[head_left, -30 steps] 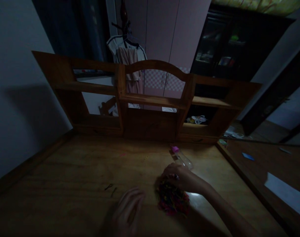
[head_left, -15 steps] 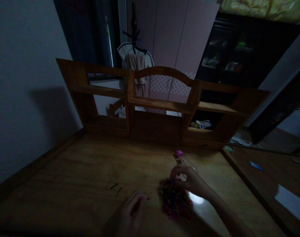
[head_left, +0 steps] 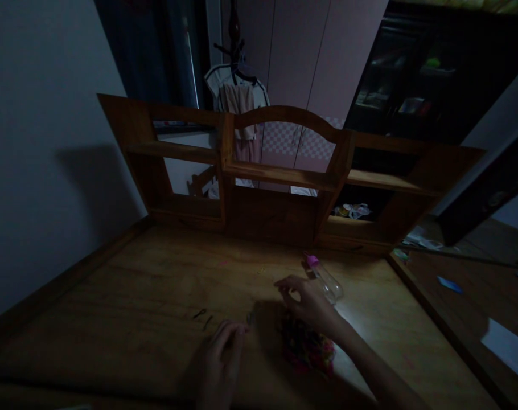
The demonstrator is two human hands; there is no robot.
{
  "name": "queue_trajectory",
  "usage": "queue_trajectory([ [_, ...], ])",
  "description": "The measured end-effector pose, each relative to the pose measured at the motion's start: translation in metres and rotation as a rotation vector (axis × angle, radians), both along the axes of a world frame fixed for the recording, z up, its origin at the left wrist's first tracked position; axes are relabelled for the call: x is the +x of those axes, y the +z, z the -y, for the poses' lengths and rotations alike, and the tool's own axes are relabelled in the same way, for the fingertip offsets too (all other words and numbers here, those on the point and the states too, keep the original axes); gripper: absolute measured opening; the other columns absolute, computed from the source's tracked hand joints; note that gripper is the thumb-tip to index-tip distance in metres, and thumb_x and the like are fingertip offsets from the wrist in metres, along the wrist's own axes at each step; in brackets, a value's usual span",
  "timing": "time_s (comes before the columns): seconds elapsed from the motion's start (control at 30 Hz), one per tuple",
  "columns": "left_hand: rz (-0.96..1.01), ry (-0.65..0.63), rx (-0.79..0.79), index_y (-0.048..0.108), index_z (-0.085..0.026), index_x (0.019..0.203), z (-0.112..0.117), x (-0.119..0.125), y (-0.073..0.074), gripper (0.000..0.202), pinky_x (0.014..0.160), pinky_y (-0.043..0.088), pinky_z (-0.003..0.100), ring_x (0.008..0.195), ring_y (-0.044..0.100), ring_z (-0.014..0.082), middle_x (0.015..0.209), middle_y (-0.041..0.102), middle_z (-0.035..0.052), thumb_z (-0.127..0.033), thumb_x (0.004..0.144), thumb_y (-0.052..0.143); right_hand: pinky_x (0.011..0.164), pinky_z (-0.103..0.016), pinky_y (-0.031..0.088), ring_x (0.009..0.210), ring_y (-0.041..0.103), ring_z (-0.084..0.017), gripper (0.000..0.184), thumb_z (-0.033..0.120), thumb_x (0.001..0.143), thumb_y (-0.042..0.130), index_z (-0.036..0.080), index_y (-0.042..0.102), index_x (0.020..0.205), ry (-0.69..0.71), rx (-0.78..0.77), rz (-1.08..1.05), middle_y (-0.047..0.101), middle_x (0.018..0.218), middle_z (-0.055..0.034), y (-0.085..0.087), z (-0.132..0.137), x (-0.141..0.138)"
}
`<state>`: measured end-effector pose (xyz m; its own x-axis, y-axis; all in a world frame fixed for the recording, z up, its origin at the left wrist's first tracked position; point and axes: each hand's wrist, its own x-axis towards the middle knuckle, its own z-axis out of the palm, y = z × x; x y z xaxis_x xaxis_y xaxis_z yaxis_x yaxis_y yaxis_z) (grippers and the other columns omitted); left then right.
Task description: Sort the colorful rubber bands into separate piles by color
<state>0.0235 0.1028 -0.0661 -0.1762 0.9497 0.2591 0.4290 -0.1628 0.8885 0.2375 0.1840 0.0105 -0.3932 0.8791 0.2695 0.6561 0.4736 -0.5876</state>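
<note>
The room is dim. My right hand (head_left: pixel 309 303) hovers over a heap of small multicoloured pieces (head_left: pixel 307 346) on the wooden desk (head_left: pixel 148 307); its fingers are pinched together towards the left, and what they hold is too small to see. Just beyond it lies a clear plastic bottle with a pink cap (head_left: pixel 325 279), on its side. My left hand (head_left: pixel 220 360) rests on the desk at the lower middle, fingers loosely curled, its fingertips close to a small dark bit (head_left: pixel 250 318).
Two small dark clips (head_left: pixel 202 316) lie left of the hands. A wooden shelf unit (head_left: pixel 280 176) stands along the desk's back edge, with crumpled wrappers (head_left: pixel 353 210) in its right niche. A second desk (head_left: pixel 468 296) with paper adjoins on the right. A wall runs on the left.
My right hand has lifted off the far side of the coloured heap and moved left, fingers pinched. My left hand shifted slightly forward. The camera tilted a little.
</note>
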Motion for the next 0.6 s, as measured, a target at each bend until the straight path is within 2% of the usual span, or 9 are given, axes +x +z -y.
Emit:
queue_trajectory([
  [0.07,-0.131,0.018,0.014,0.068,-0.024,0.090,-0.001,-0.009,-0.003,0.028,0.081,0.056,0.034,0.092,0.067,0.0233,0.099,0.071,0.0066,-0.042,0.090,0.047,0.078,-0.032,0.049,0.086,0.064,-0.020,0.024,0.015,0.086,0.054,0.022,0.068,0.104,-0.065,0.021,0.002,0.069,0.096,-0.0063,0.011,0.005,0.027],
  [0.17,-0.341,0.072,0.061,0.068,-0.027,0.098,-0.006,-0.041,-0.015,0.025,0.082,0.056,0.036,0.097,0.067,0.0244,0.106,0.070,0.0047,-0.042,0.087,0.050,0.083,-0.034,0.049,0.096,0.062,-0.022,0.023,0.019,0.087,0.057,0.026,0.066,0.107,-0.088,0.011,-0.011,0.066,0.105,-0.0067,0.018,0.029,0.054],
  [0.3,-0.452,0.095,0.062,0.066,-0.028,0.101,-0.016,-0.092,-0.033,0.027,0.083,0.056,0.035,0.096,0.067,0.0231,0.106,0.070,0.0029,-0.044,0.087,0.049,0.085,-0.033,0.050,0.100,0.059,-0.022,0.032,0.014,0.085,0.058,0.030,0.064,0.112,-0.073,-0.072,0.005,0.063,0.109,-0.0059,0.000,0.067,0.054],
  [0.37,-0.450,0.070,0.062,0.064,-0.027,0.103,-0.019,-0.102,-0.035,0.030,0.089,0.054,0.036,0.100,0.066,0.0227,0.110,0.068,0.0029,-0.045,0.089,0.046,0.087,-0.035,0.050,0.103,0.058,-0.023,0.034,0.013,0.083,0.061,0.030,0.064,0.112,-0.093,-0.063,0.019,0.062,0.112,-0.0066,-0.011,0.079,0.044],
  [0.47,-0.427,0.046,0.094,0.063,-0.026,0.106,-0.015,-0.091,-0.029,0.030,0.096,0.050,0.039,0.107,0.062,0.0225,0.114,0.066,0.0034,-0.044,0.091,0.044,0.095,-0.038,0.046,0.113,0.052,-0.024,0.038,0.016,0.083,0.061,0.029,0.060,0.119,-0.108,-0.029,0.027,0.057,0.122,-0.0075,-0.018,0.084,0.031],
  [0.57,-0.395,0.019,0.148,0.064,-0.026,0.103,-0.008,-0.055,-0.016,0.025,0.092,0.053,0.037,0.104,0.063,0.0213,0.110,0.066,0.0032,-0.039,0.092,0.046,0.099,-0.037,0.043,0.118,0.048,-0.023,0.039,0.019,0.087,0.059,0.027,0.056,0.125,-0.078,-0.015,0.024,0.054,0.125,-0.0078,-0.016,0.071,0.025],
  [0.6,-0.380,-0.025,0.158,0.064,-0.026,0.103,-0.005,-0.041,-0.012,0.023,0.090,0.054,0.035,0.102,0.064,0.0203,0.109,0.066,0.0029,-0.036,0.092,0.047,0.098,-0.036,0.043,0.116,0.049,-0.022,0.037,0.018,0.088,0.056,0.025,0.056,0.124,-0.069,-0.007,0.025,0.056,0.123,-0.0079,-0.014,0.063,0.024],
])
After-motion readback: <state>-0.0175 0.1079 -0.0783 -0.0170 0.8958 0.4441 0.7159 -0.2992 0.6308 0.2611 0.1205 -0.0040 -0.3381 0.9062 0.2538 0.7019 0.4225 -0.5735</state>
